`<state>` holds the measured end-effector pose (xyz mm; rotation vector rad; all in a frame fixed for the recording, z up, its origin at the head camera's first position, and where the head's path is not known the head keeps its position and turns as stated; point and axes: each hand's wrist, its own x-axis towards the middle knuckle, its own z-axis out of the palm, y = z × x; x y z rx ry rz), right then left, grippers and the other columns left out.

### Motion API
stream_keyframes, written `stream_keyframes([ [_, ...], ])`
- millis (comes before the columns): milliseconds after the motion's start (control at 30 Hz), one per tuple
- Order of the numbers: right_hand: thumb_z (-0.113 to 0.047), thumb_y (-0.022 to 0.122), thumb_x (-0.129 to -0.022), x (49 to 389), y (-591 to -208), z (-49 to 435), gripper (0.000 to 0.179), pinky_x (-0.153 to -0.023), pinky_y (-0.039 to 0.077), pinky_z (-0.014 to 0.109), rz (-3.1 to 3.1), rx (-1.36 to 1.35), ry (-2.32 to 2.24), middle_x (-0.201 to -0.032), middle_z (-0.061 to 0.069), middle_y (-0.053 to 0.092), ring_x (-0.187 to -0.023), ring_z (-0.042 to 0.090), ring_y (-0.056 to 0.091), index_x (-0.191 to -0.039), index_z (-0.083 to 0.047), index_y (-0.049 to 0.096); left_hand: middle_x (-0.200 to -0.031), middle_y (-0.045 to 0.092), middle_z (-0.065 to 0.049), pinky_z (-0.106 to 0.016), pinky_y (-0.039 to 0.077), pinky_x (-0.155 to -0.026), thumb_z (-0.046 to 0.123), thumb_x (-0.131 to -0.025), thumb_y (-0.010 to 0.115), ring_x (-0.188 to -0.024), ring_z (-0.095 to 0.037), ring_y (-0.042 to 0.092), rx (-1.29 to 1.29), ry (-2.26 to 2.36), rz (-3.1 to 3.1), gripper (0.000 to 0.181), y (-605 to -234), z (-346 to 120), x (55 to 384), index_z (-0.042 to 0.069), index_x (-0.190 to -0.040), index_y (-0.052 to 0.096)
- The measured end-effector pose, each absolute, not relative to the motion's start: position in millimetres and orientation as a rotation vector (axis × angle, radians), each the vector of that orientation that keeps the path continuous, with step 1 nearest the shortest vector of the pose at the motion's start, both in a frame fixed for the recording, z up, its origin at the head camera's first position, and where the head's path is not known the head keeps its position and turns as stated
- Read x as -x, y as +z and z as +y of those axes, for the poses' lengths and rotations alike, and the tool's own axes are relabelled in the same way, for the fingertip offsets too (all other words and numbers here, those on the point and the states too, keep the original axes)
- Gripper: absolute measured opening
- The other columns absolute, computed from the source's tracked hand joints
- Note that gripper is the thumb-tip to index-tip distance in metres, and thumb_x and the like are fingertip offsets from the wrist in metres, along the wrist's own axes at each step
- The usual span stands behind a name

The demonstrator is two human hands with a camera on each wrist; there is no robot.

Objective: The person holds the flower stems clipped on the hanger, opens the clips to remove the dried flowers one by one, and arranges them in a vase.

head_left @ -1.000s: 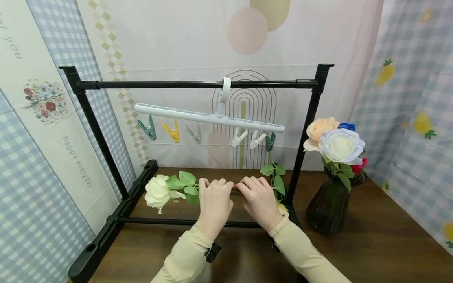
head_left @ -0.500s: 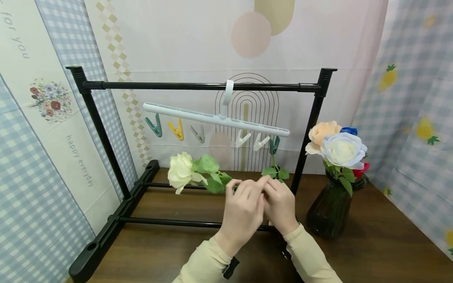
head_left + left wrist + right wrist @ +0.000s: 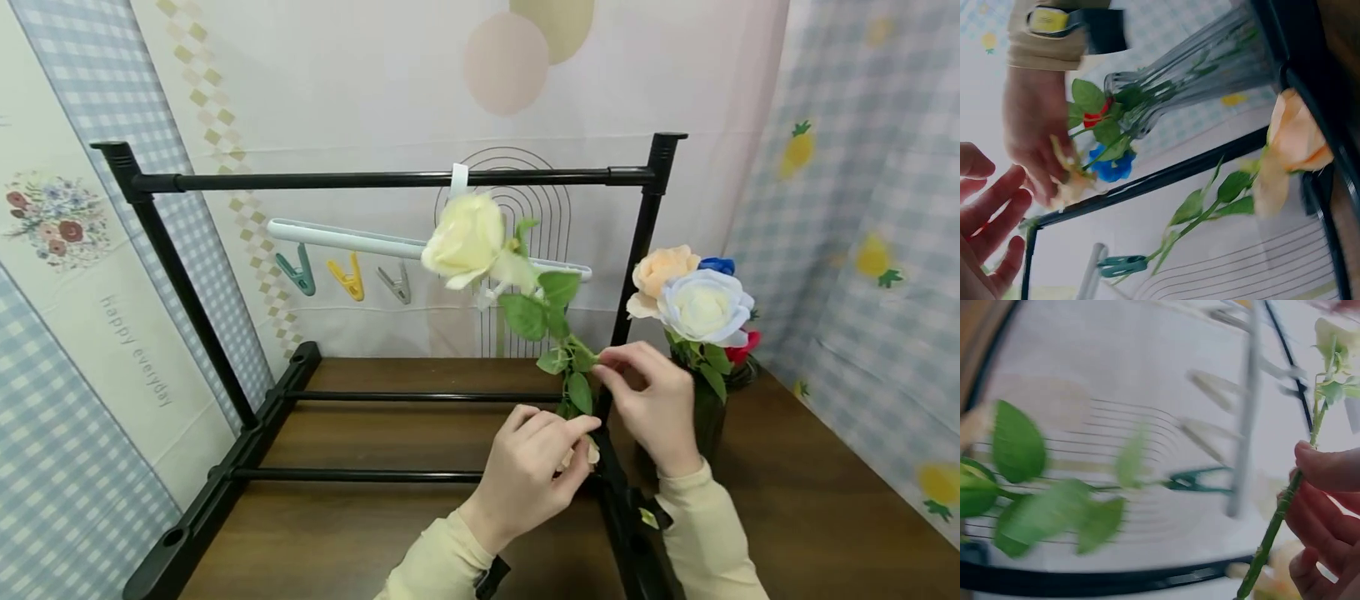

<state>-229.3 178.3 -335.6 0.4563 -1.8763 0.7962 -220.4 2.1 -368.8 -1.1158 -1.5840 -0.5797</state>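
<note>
A white rose [image 3: 467, 237] slants up to the left, its bloom in front of the hanger [image 3: 337, 237]. My right hand [image 3: 652, 404] pinches its green stem [image 3: 1272, 519] between thumb and fingertips. Below it, my left hand [image 3: 528, 471] has loosely bent fingers apart from the thumb, with nothing seen between them; the left wrist view shows these fingers [image 3: 997, 212] spread. A peach rose [image 3: 1297, 140] hangs bloom down from a dark green clip [image 3: 1122, 265] at the hanger's right end; in the head view the left hand and the white rose's leaves partly hide it.
The hanger hooks over a black rack [image 3: 315, 181]. Green [image 3: 297, 271], yellow [image 3: 347, 277] and grey [image 3: 395, 283] clips hang at its left; white clips [image 3: 1213, 390] hang further right. Behind my right hand stands a dark glass vase [image 3: 708, 421] with pale blue, peach, blue and red flowers.
The white rose has swung from lying sideways, bloom left, to pointing up. Both hands were together at its stem; now my right hand alone holds it, and the left has let go and sits lower.
</note>
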Motion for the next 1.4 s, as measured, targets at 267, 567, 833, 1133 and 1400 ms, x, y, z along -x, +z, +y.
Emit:
stream_keyframes([
  [267, 0.01, 0.077, -0.074, 184, -304, 213, 0.013, -0.061, 0.038, 0.013, -1.779, -0.301, 1.016, -0.08, -0.017, 0.067, -0.067, -0.004, 0.053, -0.085, 0.004, 0.073, -0.078, 0.069, 0.008, -0.019, 0.047, -0.076, 0.005, -0.081, 0.068, -0.071, -0.002, 0.063, 1.12, -0.704, -1.731, 0.017, -375, 19, 228, 0.015, -0.096, 0.071],
  [567, 0.011, 0.076, -0.074, 168, -284, 248, 0.015, -0.05, 0.038, 0.013, -1.428, -0.145, 1.309, -0.074, -0.006, 0.072, -0.051, 0.005, 0.053, -0.086, 0.016, 0.07, -0.089, 0.073, 0.008, -0.013, 0.045, -0.071, 0.018, -0.093, 0.062, -0.077, -0.003, 0.065, 1.212, -0.942, -2.172, 0.014, -367, 58, 237, 0.018, -0.106, 0.067],
  [833, 0.002, 0.08, -0.073, 201, -279, 276, 0.012, -0.056, 0.043, 0.012, -1.352, -0.004, 1.291, -0.068, -0.014, 0.07, -0.061, -0.001, 0.062, -0.084, 0.004, 0.075, -0.112, 0.07, 0.004, -0.018, 0.049, -0.079, 0.035, -0.095, 0.061, -0.098, -0.006, 0.065, 1.185, -1.322, -2.601, 0.04, -370, 104, 252, 0.017, -0.13, 0.056],
  [1133, -0.004, 0.076, -0.08, 236, -285, 280, 0.011, -0.061, 0.045, 0.013, -1.418, 0.066, 1.259, -0.071, -0.02, 0.067, -0.063, -0.001, 0.06, -0.09, 0.002, 0.074, -0.142, 0.055, -0.004, -0.029, 0.05, -0.096, 0.046, -0.087, 0.068, -0.121, -0.017, 0.06, 1.033, -1.27, -2.777, 0.077, -378, 141, 273, 0.015, -0.149, 0.034],
  [1400, -0.007, 0.073, -0.084, 231, -300, 287, 0.015, -0.061, 0.044, 0.008, -1.636, 0.203, 1.143, -0.071, -0.029, 0.06, -0.062, -0.007, 0.057, -0.094, 0.003, 0.073, -0.144, 0.051, -0.001, -0.031, 0.048, -0.101, 0.046, -0.084, 0.072, -0.128, -0.018, 0.055, 1.005, -1.408, -2.724, 0.082, -374, 162, 278, 0.018, -0.15, 0.032],
])
